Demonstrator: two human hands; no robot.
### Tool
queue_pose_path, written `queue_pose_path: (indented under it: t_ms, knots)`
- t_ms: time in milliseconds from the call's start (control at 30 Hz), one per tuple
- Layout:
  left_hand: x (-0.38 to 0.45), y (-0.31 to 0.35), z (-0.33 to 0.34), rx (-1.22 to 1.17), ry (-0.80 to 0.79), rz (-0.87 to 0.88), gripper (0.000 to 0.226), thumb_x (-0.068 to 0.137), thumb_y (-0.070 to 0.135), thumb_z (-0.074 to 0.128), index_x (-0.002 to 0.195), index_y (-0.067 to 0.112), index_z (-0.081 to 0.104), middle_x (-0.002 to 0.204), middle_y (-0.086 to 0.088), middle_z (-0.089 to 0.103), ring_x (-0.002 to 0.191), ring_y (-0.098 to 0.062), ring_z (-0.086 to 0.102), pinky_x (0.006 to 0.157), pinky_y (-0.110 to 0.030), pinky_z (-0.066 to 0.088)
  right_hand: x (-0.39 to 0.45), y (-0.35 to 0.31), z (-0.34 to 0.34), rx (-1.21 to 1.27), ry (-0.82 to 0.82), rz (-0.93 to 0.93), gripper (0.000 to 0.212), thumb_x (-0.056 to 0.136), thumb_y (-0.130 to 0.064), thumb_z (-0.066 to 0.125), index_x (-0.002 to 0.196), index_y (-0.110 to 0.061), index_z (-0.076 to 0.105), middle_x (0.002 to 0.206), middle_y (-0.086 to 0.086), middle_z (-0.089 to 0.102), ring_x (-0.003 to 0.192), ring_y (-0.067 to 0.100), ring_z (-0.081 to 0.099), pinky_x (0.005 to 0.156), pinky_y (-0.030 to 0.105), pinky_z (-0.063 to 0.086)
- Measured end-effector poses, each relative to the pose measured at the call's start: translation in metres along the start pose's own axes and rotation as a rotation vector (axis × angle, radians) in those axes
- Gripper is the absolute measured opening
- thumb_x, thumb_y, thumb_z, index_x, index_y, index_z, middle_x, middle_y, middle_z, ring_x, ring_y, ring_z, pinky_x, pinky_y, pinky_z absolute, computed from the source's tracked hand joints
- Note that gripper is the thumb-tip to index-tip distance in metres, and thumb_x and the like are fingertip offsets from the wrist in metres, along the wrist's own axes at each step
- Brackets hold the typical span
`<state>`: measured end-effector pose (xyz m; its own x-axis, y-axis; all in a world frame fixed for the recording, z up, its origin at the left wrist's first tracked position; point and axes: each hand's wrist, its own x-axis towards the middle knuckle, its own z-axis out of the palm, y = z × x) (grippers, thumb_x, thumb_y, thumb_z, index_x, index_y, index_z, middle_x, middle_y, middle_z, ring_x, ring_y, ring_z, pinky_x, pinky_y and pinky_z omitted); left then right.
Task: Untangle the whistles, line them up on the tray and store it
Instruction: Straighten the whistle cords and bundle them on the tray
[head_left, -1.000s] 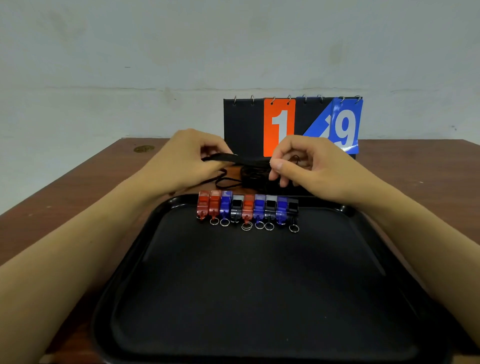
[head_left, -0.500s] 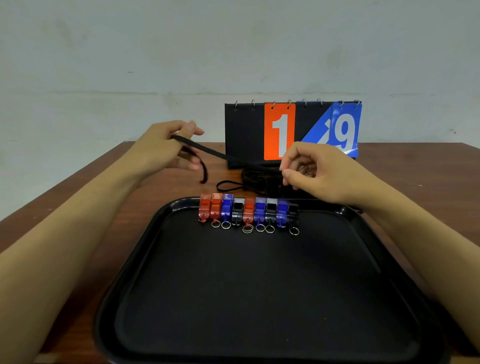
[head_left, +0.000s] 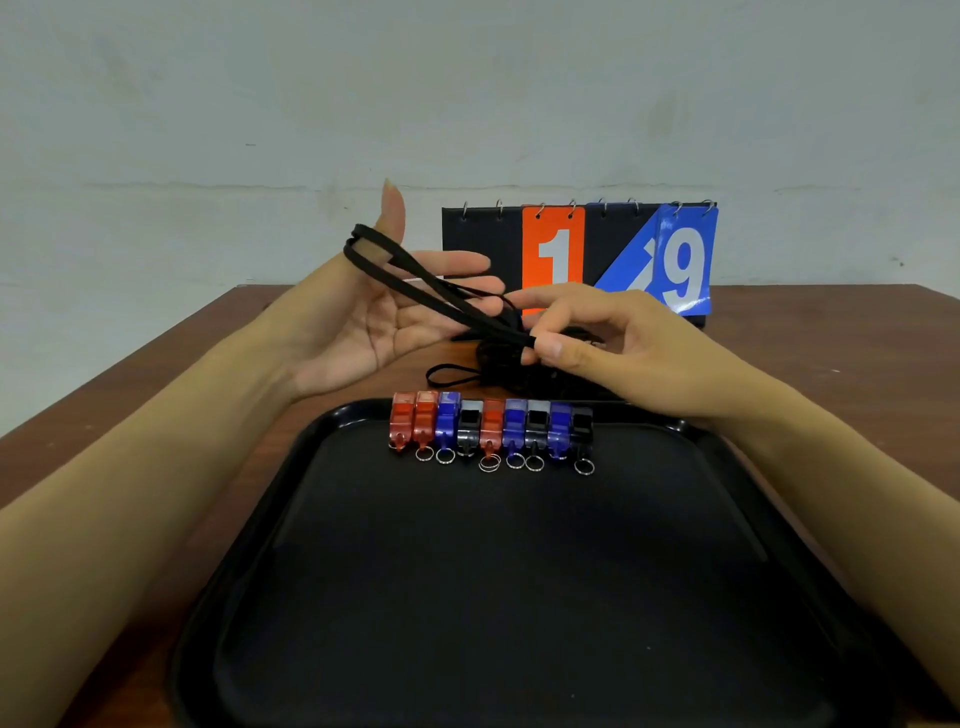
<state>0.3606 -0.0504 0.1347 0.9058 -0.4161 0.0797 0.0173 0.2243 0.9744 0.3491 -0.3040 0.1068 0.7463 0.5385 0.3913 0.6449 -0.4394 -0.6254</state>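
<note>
Several red, blue and black whistles (head_left: 491, 428) with small metal rings lie side by side in a row at the far edge of the black tray (head_left: 519, 597). Behind the tray sits a heap of black cords (head_left: 498, 364). My left hand (head_left: 379, 317) is raised with the palm up and fingers straight; a black cord loop (head_left: 431, 291) hangs round its thumb. My right hand (head_left: 597, 343) pinches the other end of that loop between thumb and forefinger, above the heap.
The tray lies on a brown wooden table (head_left: 130, 405). A flip scoreboard (head_left: 576, 254) showing an orange 1 and a blue 9 stands behind the cords, near the table's far edge. A pale wall rises behind it.
My left hand has lifted and opened with the palm up, and the cord loop now runs round its thumb. My right hand has kept its pinch on the cord.
</note>
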Motion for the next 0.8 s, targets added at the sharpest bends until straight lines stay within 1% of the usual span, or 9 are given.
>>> queue_pose_path:
  t_ms: [33, 133, 233, 300, 400, 533, 600, 700, 800]
  knots:
    - [-0.001, -0.001, 0.002, -0.003, -0.024, -0.002, 0.079, 0.089, 0.068, 0.038, 0.112, 0.003, 0.077, 0.120, -0.018, 0.076, 0.105, -0.027, 0.077, 0.080, -0.027, 0.064, -0.001, -0.002, 0.001, 0.040, -0.029, 0.004, 0.014, 0.099, -0.028, 0.060, 0.096, -0.025, 0.073, 0.129, -0.012, 0.067, 0.131, -0.002, 0.053, 0.107, 0.026, 0.046]
    - [-0.004, -0.002, 0.007, -0.007, -0.068, -0.002, 0.076, 0.081, 0.067, 0.042, 0.102, 0.006, 0.082, 0.118, -0.018, 0.076, 0.104, -0.027, 0.077, 0.076, -0.027, 0.064, -0.002, -0.006, 0.004, 0.075, -0.071, 0.017, 0.014, 0.098, -0.027, 0.060, 0.094, -0.022, 0.072, 0.101, -0.011, 0.074, 0.104, 0.003, 0.068, 0.094, 0.021, 0.051]
    - [-0.003, -0.003, 0.005, -0.011, -0.054, -0.009, 0.078, 0.091, 0.068, 0.036, 0.096, 0.006, 0.084, 0.115, -0.019, 0.077, 0.102, -0.028, 0.078, 0.079, -0.028, 0.064, -0.001, -0.007, 0.005, 0.129, -0.040, 0.056, 0.017, 0.101, -0.023, 0.058, 0.090, -0.025, 0.070, 0.098, -0.005, 0.076, 0.100, 0.010, 0.071, 0.089, 0.027, 0.057]
    - [0.000, -0.003, 0.000, -0.038, -0.023, -0.015, 0.080, 0.094, 0.068, 0.034, 0.093, 0.005, 0.084, 0.113, -0.020, 0.077, 0.101, -0.027, 0.078, 0.079, -0.028, 0.065, 0.000, -0.006, 0.005, 0.230, 0.013, 0.088, 0.020, 0.103, -0.017, 0.055, 0.088, -0.020, 0.068, 0.091, -0.004, 0.075, 0.091, 0.007, 0.071, 0.080, 0.020, 0.056]
    - [0.005, -0.005, -0.010, -0.074, 0.039, -0.013, 0.073, 0.095, 0.066, 0.038, 0.091, 0.010, 0.085, 0.118, -0.016, 0.077, 0.099, -0.027, 0.079, 0.074, -0.030, 0.065, 0.001, -0.002, 0.004, 0.324, 0.108, 0.137, 0.024, 0.104, -0.017, 0.053, 0.085, -0.016, 0.066, 0.079, -0.008, 0.070, 0.083, 0.013, 0.068, 0.073, 0.016, 0.054]
    - [0.015, -0.013, -0.022, 0.040, 0.189, 0.088, 0.048, 0.102, 0.048, 0.051, 0.078, 0.023, 0.085, 0.117, -0.004, 0.077, 0.068, -0.008, 0.073, 0.059, -0.020, 0.059, 0.003, 0.004, 0.002, 0.260, 0.184, 0.120, 0.022, 0.106, -0.020, 0.052, 0.093, -0.018, 0.069, 0.077, 0.001, 0.066, 0.075, 0.012, 0.067, 0.074, 0.022, 0.057]
    - [0.019, -0.016, -0.028, 0.096, 0.247, 0.147, 0.037, 0.100, 0.041, 0.059, 0.080, 0.021, 0.083, 0.105, -0.003, 0.075, 0.059, -0.004, 0.064, 0.055, -0.018, 0.055, 0.004, 0.005, 0.002, 0.215, 0.217, 0.126, 0.019, 0.105, -0.020, 0.052, 0.097, -0.016, 0.069, 0.078, -0.002, 0.069, 0.072, 0.011, 0.067, 0.073, 0.024, 0.058]
    - [0.022, -0.019, -0.034, 0.277, 0.345, 0.219, 0.019, 0.101, 0.029, 0.063, 0.095, 0.017, 0.077, 0.075, 0.004, 0.075, 0.054, -0.007, 0.064, 0.054, -0.020, 0.055, 0.005, 0.008, 0.002, 0.115, 0.275, 0.116, 0.019, 0.106, -0.018, 0.052, 0.102, -0.007, 0.067, 0.078, -0.005, 0.071, 0.065, 0.008, 0.066, 0.068, 0.022, 0.057]
    - [0.020, -0.022, -0.037, 0.834, 0.412, 0.321, 0.011, 0.100, 0.018, 0.066, 0.093, 0.018, 0.074, 0.068, 0.004, 0.075, 0.050, -0.008, 0.070, 0.052, -0.018, 0.056, 0.005, 0.011, -0.003, -0.004, 0.337, 0.118, 0.012, 0.105, -0.021, 0.053, 0.105, -0.014, 0.064, 0.076, -0.002, 0.072, 0.061, 0.007, 0.065, 0.066, 0.020, 0.056]
